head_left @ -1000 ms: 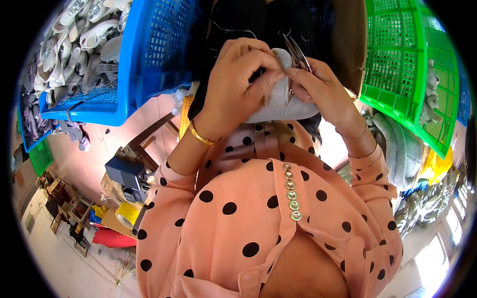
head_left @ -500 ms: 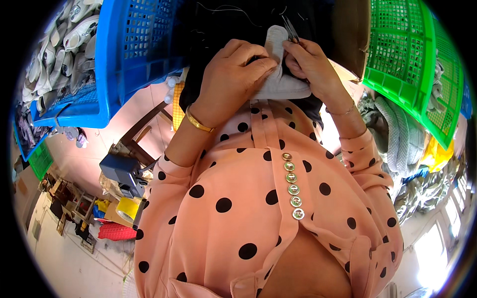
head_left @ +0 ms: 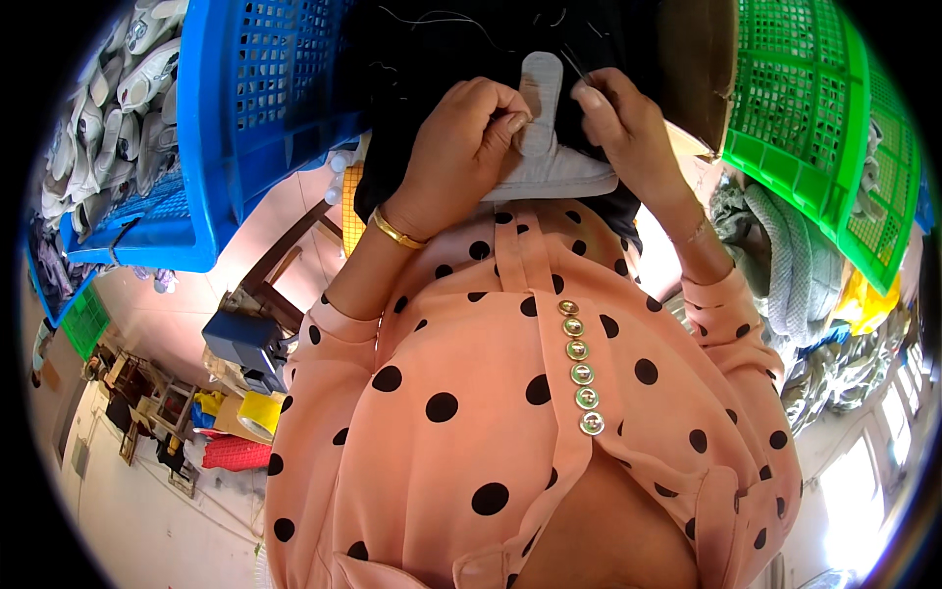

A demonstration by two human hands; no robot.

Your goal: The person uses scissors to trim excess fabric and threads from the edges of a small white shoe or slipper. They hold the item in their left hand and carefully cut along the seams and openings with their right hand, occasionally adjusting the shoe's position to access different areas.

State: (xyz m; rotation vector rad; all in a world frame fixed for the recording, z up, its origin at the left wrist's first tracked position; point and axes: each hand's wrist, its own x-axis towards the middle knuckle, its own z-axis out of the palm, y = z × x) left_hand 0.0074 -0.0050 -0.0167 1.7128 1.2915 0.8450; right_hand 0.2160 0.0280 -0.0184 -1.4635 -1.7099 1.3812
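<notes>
A pale grey-white sewn fabric piece (head_left: 559, 175), which looks like a shoe upper with a long rounded tongue, lies on my dark-clothed lap. My left hand (head_left: 461, 147) is closed in a pinch at the left edge of the tongue; whether a thread is also between the fingertips I cannot tell. To the right of the piece, my right hand (head_left: 628, 123) is closed around small metal thread snips (head_left: 576, 64). Their thin blades point up and away from me, apart from the fabric. The handles are hidden in my fingers.
At the left stands a blue plastic crate (head_left: 211, 147), with a heap of pale shoe uppers (head_left: 137, 108) beyond it. Green crates (head_left: 795, 108) and a brown cardboard box (head_left: 702, 69) stand at the right. Loose white threads (head_left: 442, 18) lie on the dark cloth.
My right hand has moved slightly right and away from the fabric, taking the snips off the tongue's edge. My left hand has shifted a little left, uncovering more of the tongue.
</notes>
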